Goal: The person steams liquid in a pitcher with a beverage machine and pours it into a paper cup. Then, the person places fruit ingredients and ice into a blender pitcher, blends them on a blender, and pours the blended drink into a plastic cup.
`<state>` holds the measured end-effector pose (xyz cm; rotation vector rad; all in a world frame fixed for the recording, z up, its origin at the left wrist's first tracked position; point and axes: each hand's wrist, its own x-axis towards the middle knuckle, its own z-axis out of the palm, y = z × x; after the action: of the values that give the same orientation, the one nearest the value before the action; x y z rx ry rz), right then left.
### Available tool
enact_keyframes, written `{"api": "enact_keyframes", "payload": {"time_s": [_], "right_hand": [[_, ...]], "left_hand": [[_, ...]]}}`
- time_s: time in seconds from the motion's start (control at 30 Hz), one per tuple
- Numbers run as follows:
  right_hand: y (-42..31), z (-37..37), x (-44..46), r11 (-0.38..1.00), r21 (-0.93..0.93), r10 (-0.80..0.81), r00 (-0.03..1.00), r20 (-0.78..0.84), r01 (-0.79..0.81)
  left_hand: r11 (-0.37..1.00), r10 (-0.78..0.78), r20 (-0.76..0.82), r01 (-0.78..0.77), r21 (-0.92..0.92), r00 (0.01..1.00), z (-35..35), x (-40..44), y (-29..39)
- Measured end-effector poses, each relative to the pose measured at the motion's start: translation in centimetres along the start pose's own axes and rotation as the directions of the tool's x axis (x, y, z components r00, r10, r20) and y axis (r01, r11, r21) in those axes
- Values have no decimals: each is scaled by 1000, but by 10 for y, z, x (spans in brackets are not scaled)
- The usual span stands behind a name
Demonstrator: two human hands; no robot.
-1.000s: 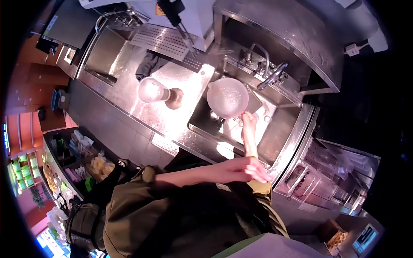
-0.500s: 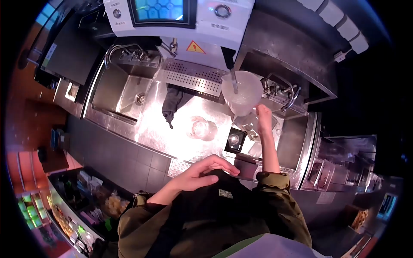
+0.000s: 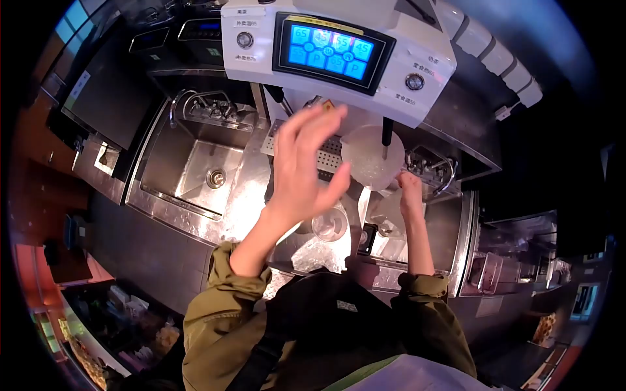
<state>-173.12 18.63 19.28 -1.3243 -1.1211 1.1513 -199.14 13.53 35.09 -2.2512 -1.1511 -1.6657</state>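
Observation:
My right hand (image 3: pixel 409 189) is closed on the handle of a translucent pitcher (image 3: pixel 372 156), which is under the dark nozzle (image 3: pixel 387 133) at the right of a white machine (image 3: pixel 254 62). Raised before the machine's front, my left hand (image 3: pixel 303 159) has its fingers apart and holds nothing. Its fingertips are just below the lit touch screen (image 3: pixel 331 53). A clear cup (image 3: pixel 329 223) stands on the wet steel counter (image 3: pixel 244 215), to the right of my left wrist.
A steel sink (image 3: pixel 202 171) with a faucet lies at the left. Another sink (image 3: pixel 443 225), with its faucet (image 3: pixel 450 173), is at the right beyond my right forearm. Clear containers (image 3: pixel 486 270) stand farther right. A perforated tray (image 3: pixel 328 158) sits under the machine.
The pitcher went from over the right sink to under the nozzle. My left hand rose from near my body to the machine's front. More of the machine is in view.

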Motion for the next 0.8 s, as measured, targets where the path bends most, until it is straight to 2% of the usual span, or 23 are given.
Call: {"api": "enact_keyframes", "payload": {"time_s": [0.1,0.2,0.3,0.4,0.6,0.73,0.8], "right_hand": [[-8,0,1,999,14,-38,999,23,38],[0,-3,3,994,105,-30,1000,-7,30],[16,-7,5,971,237,18,1000,-21,-12],[21,-4,6,956,293,27,999,-25,-19],[17,22,2,980,198,27,1000,8,-28],[27,49,7,952,296,76,996,39,-84],[44,53,18,958,278,30,991,129,-65]], "left_hand": [[990,35,-70,-25,141,997,12,33,-14],[992,70,-138,-54,117,988,20,44,-25],[983,90,-149,-64,169,985,22,47,-32],[974,127,-146,-96,206,981,25,51,-39],[964,146,-170,-102,246,975,32,49,-50],[950,187,-221,-119,287,957,37,50,-54],[942,173,-180,-109,319,968,36,50,-54]]}}
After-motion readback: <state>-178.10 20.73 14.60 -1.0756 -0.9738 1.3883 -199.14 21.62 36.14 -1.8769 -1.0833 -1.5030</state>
